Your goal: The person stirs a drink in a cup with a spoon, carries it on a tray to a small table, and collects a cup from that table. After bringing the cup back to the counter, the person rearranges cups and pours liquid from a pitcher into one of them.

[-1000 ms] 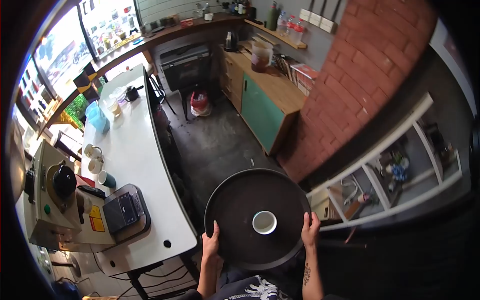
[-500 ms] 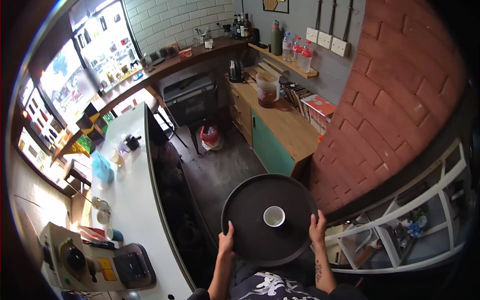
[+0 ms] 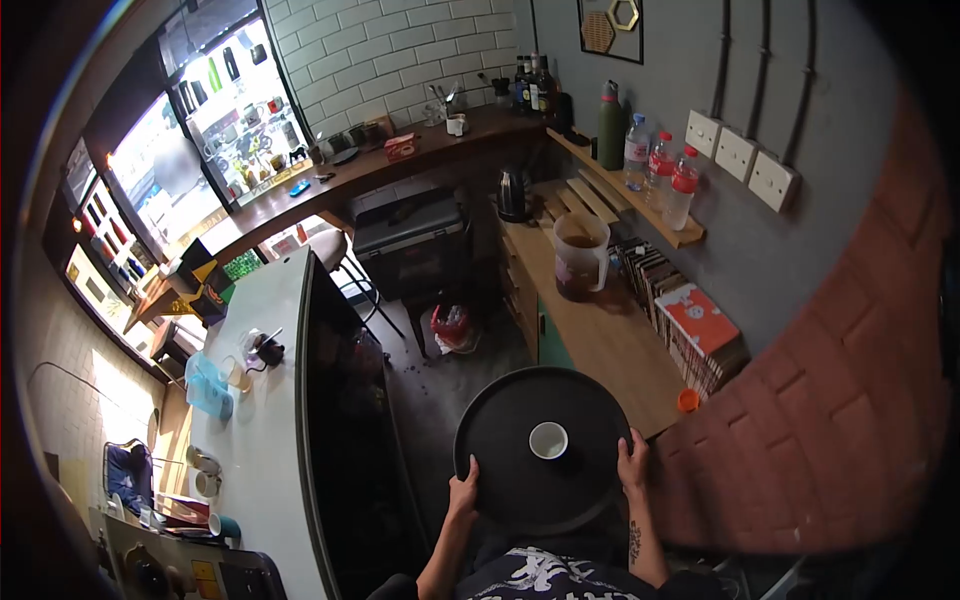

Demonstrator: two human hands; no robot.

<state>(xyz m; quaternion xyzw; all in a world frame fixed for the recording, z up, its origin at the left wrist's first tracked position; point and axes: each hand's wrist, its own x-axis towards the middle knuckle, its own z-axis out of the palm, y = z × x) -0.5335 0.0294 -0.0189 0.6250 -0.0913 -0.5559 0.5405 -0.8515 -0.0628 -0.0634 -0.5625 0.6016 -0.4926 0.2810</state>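
A round black serving tray point(image 3: 510, 410) is held level in front of my body. My left hand point(image 3: 463, 490) grips its left rim, thumb on top. On the opposite rim my right hand point(image 3: 632, 464) has the same hold, its fingers hidden under the edge. One small white cup point(image 3: 548, 441) stands upright a little right of the tray's middle; what is inside looks pale, and I cannot tell if it holds liquid.
To the left runs a white counter point(image 3: 270, 400) with a blue pitcher point(image 3: 207, 387) and cups. Ahead on the right, a wooden cabinet point(image 3: 640, 375) bears a large jug point(image 3: 580, 257) and a kettle point(image 3: 514, 196). A red-and-white bag point(image 3: 452, 328) lies on the floor; a brick wall point(image 3: 800, 470) stands right.
I have moved forward into the room with the tray, so the cabinet, shelf and counter appear nearer. Both hands keep their hold, and the cup stays at about the same spot on the tray.
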